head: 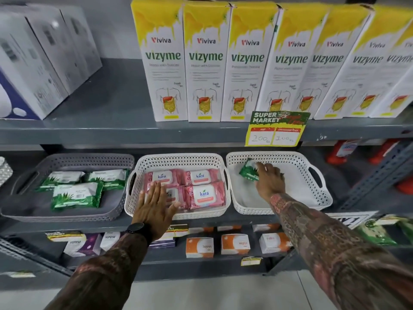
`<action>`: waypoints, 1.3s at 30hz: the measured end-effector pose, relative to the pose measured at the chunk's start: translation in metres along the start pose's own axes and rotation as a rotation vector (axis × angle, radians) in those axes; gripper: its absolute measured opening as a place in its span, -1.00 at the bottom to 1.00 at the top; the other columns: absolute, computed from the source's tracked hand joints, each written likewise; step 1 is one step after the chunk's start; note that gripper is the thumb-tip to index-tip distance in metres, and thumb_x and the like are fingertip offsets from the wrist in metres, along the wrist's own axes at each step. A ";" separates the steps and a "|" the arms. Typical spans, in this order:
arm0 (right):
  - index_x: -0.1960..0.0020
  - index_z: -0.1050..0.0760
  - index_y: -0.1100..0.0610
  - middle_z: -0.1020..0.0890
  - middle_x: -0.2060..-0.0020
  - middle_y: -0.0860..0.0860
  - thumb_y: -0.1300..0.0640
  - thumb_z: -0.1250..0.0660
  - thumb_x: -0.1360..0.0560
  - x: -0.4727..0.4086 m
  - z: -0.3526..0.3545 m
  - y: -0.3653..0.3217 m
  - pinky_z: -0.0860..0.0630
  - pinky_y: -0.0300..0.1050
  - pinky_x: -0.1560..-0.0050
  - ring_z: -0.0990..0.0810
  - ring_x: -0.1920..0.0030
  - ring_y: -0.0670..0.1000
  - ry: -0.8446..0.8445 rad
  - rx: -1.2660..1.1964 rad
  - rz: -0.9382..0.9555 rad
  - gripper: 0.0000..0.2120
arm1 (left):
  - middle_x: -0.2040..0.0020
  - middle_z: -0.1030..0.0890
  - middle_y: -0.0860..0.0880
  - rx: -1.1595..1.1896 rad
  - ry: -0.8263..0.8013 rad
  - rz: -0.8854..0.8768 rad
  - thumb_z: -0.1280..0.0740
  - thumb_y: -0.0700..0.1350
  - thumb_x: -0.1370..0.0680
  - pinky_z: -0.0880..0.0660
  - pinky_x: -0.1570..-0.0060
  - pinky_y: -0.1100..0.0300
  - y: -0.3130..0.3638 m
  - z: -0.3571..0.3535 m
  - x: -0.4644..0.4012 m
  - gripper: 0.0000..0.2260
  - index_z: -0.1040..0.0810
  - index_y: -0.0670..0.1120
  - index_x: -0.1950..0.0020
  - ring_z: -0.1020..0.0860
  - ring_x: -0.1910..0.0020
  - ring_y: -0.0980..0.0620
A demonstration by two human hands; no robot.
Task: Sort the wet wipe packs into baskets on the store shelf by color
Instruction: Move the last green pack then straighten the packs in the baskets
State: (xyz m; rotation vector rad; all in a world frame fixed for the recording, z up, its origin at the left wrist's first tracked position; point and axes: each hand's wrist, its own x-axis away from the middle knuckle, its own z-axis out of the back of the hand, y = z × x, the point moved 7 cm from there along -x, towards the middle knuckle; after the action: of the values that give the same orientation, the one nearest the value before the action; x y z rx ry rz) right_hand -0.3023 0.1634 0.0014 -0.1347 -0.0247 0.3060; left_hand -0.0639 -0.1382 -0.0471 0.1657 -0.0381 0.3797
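Three baskets stand side by side on the middle shelf. The grey basket (116, 161) on the left holds three green wipe packs (77, 194). The white middle basket (178, 158) holds several pink wipe packs (206, 193). My left hand (155, 205) lies flat, fingers spread, over the front left pink pack and the basket's front rim. In the white right basket (312, 198) my right hand (269, 177) grips one green wipe pack (247, 172), tilted up near the back left corner. That basket otherwise shows a bare white floor.
Tall white-and-yellow boxes (204, 63) line the upper shelf, with grey-white boxes (33, 63) at its left. A yellow price tag (277, 130) hangs from that shelf's edge above the right basket. Orange and purple boxes (200, 247) fill the lower shelf. More green packs (380, 233) lie at the right.
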 end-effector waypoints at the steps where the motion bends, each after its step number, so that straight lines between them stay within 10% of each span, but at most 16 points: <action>1: -0.62 -0.27 0.05 -0.42 -0.49 0.16 0.18 -0.43 -0.56 0.001 0.009 -0.012 -0.41 0.29 -0.45 -0.40 -0.46 0.28 0.063 -0.030 0.030 -0.32 | -0.65 0.31 -0.06 0.015 0.009 -0.013 0.35 0.42 -0.54 0.28 -0.63 -0.09 -0.001 0.003 0.001 -0.20 0.33 -0.06 -0.63 0.34 -0.62 -0.02; 11: -0.59 -0.35 0.12 -0.46 -0.51 0.16 0.37 -0.41 -0.42 0.059 0.050 -0.279 -0.33 0.18 -0.56 -0.40 -0.52 0.22 0.328 -0.255 0.511 -0.24 | -0.68 0.22 -0.06 0.072 0.091 0.089 0.31 0.41 -0.51 0.29 -0.63 -0.03 -0.149 0.061 0.042 -0.13 0.18 -0.11 -0.68 0.29 -0.64 0.01; 20: -0.58 -0.29 0.06 -0.52 -0.43 0.16 0.23 -0.51 -0.43 0.121 -0.018 -0.464 -0.68 0.07 0.04 -0.56 -0.35 0.27 0.047 -0.144 0.652 -0.23 | -0.68 0.23 -0.07 0.094 0.088 0.160 0.32 0.43 -0.52 0.32 -0.62 -0.02 -0.270 0.055 0.076 -0.12 0.20 -0.12 -0.68 0.32 -0.62 0.03; 26: -0.54 -0.27 0.15 -0.52 -0.38 0.20 0.34 -0.48 -0.45 0.125 -0.066 -0.497 -0.69 0.00 0.11 -0.61 -0.24 0.23 -0.126 -0.067 0.591 -0.27 | -0.67 0.20 -0.03 0.108 0.094 0.066 0.26 0.39 -0.60 0.32 -0.60 0.08 -0.285 0.052 0.085 -0.20 0.15 -0.10 -0.69 0.26 -0.65 0.02; 32: -0.61 -0.22 0.17 -0.45 -0.45 0.22 0.51 -0.40 -0.41 0.119 -0.084 -0.493 -0.71 0.01 -0.09 -0.58 -0.28 0.20 -0.213 -0.175 0.549 -0.16 | -0.62 -0.34 -0.10 0.130 0.131 0.129 -0.23 0.14 -0.66 -0.36 -0.47 -0.13 -0.311 0.088 0.045 -0.47 -0.28 0.04 -0.61 -0.37 -0.52 -0.20; 39: -0.58 -0.30 0.18 -0.55 -0.39 0.15 0.48 -0.42 -0.47 0.111 -0.088 -0.491 -0.66 -0.17 0.23 -0.69 0.01 0.01 -0.229 -0.195 0.519 -0.26 | -0.50 -0.45 -0.15 -0.185 -0.104 -0.068 -0.42 -0.20 -0.49 -0.44 -0.40 -0.15 -0.298 0.089 -0.010 -0.17 -0.05 -0.04 -0.67 -0.39 -0.46 -0.24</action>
State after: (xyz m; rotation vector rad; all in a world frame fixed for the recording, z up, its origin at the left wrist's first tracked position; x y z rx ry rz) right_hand -0.0458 -0.2782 -0.0184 -0.2996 -0.2496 0.8375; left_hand 0.0369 -0.4298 -0.0054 0.0033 -0.1691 0.2974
